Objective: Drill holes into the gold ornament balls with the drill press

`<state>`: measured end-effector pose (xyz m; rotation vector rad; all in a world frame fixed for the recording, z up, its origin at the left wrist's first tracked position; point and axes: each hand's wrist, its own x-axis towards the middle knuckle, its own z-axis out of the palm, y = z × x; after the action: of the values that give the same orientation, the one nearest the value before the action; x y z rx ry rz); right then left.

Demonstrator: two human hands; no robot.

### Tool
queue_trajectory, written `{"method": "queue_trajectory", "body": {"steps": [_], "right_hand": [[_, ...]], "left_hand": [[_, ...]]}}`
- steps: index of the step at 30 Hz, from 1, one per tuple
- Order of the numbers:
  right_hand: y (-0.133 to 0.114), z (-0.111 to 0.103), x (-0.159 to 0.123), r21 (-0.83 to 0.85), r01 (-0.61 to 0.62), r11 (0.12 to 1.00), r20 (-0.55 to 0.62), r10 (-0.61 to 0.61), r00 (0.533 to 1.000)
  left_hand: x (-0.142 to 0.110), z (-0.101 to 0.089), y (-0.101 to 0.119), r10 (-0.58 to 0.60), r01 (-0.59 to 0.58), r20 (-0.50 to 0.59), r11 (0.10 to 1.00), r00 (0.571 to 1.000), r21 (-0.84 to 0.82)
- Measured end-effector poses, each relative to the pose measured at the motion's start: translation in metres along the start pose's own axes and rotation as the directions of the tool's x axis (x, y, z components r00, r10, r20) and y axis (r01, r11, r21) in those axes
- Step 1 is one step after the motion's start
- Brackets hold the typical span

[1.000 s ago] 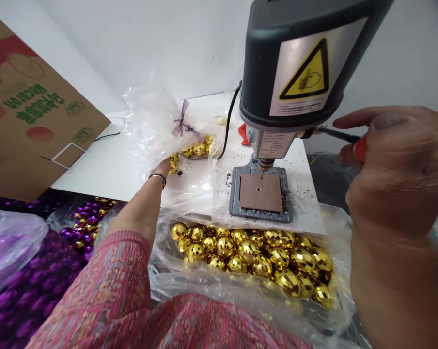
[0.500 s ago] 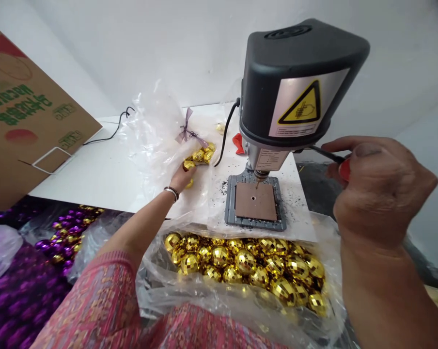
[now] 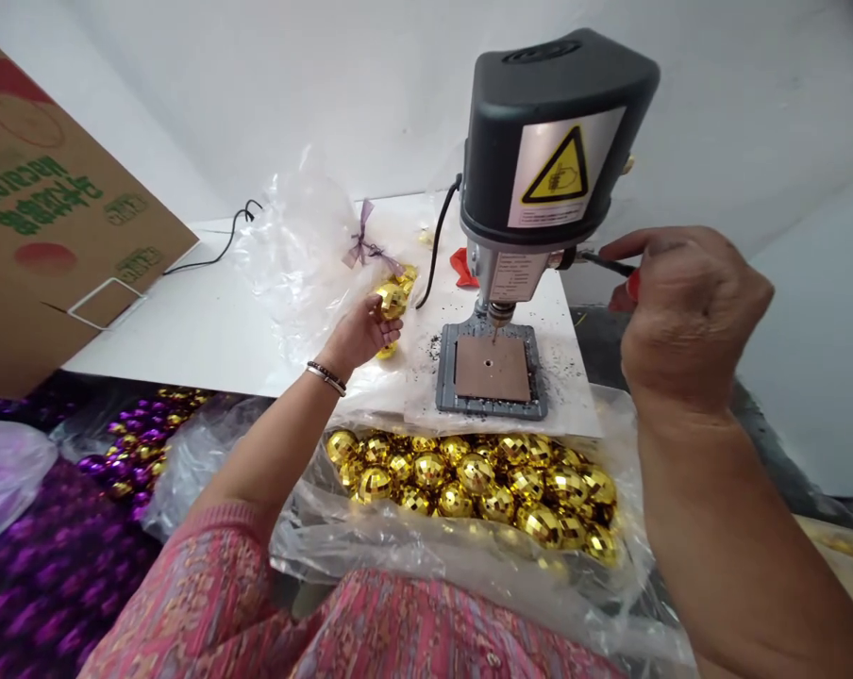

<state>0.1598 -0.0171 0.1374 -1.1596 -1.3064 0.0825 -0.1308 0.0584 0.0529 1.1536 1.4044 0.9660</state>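
My left hand (image 3: 362, 335) is closed on a shiny gold faceted ball (image 3: 393, 299), palm turned upward, over the white table. More gold balls (image 3: 407, 275) lie just behind it by the clear plastic bag (image 3: 285, 255). To the right, my right hand (image 3: 688, 311) is wrapped round the feed handle (image 3: 609, 264) of a small black bench drill press (image 3: 560, 160). The drill bit (image 3: 495, 335) hangs above a brown square plate (image 3: 493, 370) with a hole, and no ball sits under it.
An open plastic-lined container of gold balls (image 3: 476, 476) stands in front of the table. A cardboard box (image 3: 65, 207) is at left, with purple balls (image 3: 44, 566) in bags below. A red object (image 3: 463, 269) and dark shavings (image 3: 558, 368) lie near the drill base.
My left hand has come up from the pile with a gold ball, moving slightly right and turning palm up. My right hand stays on the handle. The view has shifted a little.
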Motion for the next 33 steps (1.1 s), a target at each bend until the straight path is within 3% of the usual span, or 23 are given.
{"method": "queue_trajectory", "body": {"steps": [4, 9, 14, 17, 21, 26, 30, 33], "right_hand": [[0.000, 0.000, 0.004, 0.048, -0.004, 0.999, 0.017, 0.003, 1.000], [0.000, 0.003, 0.023, 0.112, 0.046, 0.993, 0.012, -0.048, 0.999], [-0.003, 0.006, 0.038, 0.158, 0.040, 0.987, 0.012, -0.042, 0.999], [-0.004, 0.006, 0.038, 0.139, 0.019, 0.990, 0.027, -0.023, 0.999], [-0.002, 0.006, 0.037, 0.110, 0.035, 0.993, 0.027, -0.038, 0.999], [-0.006, 0.008, 0.045, 0.130, 0.029, 0.991, 0.013, -0.031, 0.999], [-0.015, 0.014, 0.061, 0.125, -0.089, 0.988, 0.012, 0.088, 0.996], [-0.017, 0.019, 0.077, 0.071, -0.197, 0.978, 0.040, 0.195, 0.980]], "left_hand": [[-0.019, 0.023, 0.006, -0.050, 0.074, 0.186, 0.989, 0.981, -0.126], [-0.024, 0.049, -0.009, -0.074, 0.182, 0.363, 0.945, 0.929, -0.273], [-0.031, 0.066, -0.019, -0.105, 0.247, 0.474, 0.937, 0.874, -0.248], [-0.045, 0.078, -0.018, -0.013, 0.071, 0.481, 0.992, 0.877, -0.103], [-0.053, 0.086, -0.016, 0.093, -0.135, 0.510, 0.990, 0.855, 0.045], [-0.043, 0.073, -0.017, 0.097, -0.183, 0.426, 0.969, 0.900, 0.166], [-0.035, 0.070, -0.016, 0.175, -0.256, 0.399, 0.954, 0.900, 0.159], [-0.032, 0.077, -0.018, 0.098, -0.136, 0.347, 0.987, 0.933, 0.088]]}}
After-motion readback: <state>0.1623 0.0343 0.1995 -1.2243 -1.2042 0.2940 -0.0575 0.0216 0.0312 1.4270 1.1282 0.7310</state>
